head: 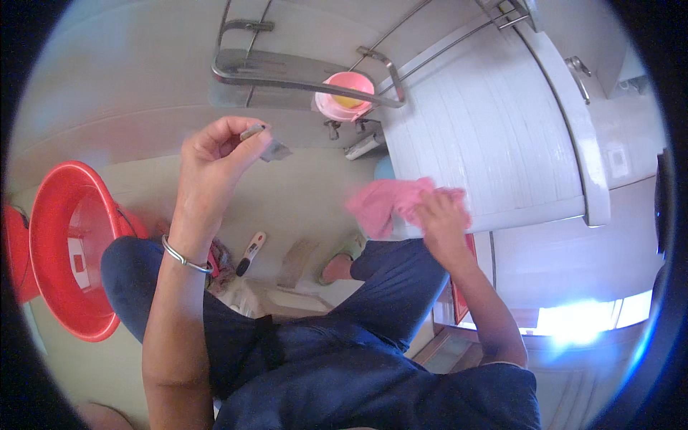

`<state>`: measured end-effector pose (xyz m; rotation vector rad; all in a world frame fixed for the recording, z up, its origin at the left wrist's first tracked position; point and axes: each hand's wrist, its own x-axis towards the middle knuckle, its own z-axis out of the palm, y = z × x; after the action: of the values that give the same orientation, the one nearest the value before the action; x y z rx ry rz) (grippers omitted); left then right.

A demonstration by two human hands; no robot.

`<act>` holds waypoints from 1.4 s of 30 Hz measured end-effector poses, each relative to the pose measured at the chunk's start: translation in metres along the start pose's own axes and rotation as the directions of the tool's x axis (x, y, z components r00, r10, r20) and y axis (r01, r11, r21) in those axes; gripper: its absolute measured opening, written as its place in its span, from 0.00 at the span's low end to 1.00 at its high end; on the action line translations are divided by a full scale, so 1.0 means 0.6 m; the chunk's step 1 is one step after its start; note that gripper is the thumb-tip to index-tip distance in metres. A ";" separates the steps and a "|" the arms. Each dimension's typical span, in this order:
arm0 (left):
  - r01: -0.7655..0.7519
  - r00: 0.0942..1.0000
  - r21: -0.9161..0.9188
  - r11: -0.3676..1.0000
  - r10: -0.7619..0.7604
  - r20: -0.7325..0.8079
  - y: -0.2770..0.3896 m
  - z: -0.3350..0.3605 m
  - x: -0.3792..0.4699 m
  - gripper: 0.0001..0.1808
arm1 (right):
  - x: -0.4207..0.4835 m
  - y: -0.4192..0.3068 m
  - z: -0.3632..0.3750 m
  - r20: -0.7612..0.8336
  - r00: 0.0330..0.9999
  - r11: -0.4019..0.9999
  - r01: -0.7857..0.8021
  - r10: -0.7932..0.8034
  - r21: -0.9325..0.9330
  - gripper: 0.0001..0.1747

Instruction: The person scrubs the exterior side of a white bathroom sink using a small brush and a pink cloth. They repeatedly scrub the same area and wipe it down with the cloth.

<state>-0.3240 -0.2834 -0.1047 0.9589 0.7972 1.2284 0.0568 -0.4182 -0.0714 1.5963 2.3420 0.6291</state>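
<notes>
My left hand (223, 148) is raised at the upper left, its thumb and fingers pinching a small, greyish, flat piece (275, 150) whose material I cannot tell. A pink cloth (384, 204) is in my right hand (443, 215), bunched under the fingers and hanging to the left. That hand is blurred and lies by the lower left corner of a white panelled cabinet (484, 129). Above and between the hands, a pink cup (341, 110) with something yellow inside stands by a metal wall rack (306, 85).
A large red bucket (102, 215) stands at the left, with another red container (16, 252) beside it. A white brush-like tool (251, 252) lies on the floor between my legs. The cabinet has a rounded white edge (583, 161) at the right.
</notes>
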 end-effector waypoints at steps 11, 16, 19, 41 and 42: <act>-0.072 0.997 -0.037 0.997 0.072 0.006 -0.010 -0.012 0.004 0.06 | 0.101 0.126 -0.150 -0.254 0.952 0.870 -0.266 0.170 -0.415 0.40; -0.059 0.998 -0.035 0.998 0.058 -0.020 -0.008 -0.007 0.002 0.06 | 0.030 0.013 0.042 0.257 0.952 0.985 -0.172 0.166 0.001 0.31; -0.035 0.999 -0.020 0.999 0.034 -0.025 -0.005 -0.009 0.003 0.06 | -0.019 -0.021 0.061 0.395 0.918 0.999 -0.016 0.032 -0.044 0.22; -0.053 0.999 0.010 0.999 0.053 -0.014 -0.021 -0.011 0.015 0.06 | 0.312 0.197 -0.053 -0.222 0.948 0.949 -0.268 0.228 -0.169 0.24; -0.050 0.998 -0.008 0.999 0.050 -0.027 -0.021 -0.010 0.016 0.05 | 0.327 0.203 -0.034 -0.249 0.953 0.951 -0.227 0.173 -0.210 0.24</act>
<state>-0.3227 -0.2735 -0.1186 0.9620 0.7926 1.2895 0.0746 -0.2028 0.0127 1.7431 2.1636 1.1472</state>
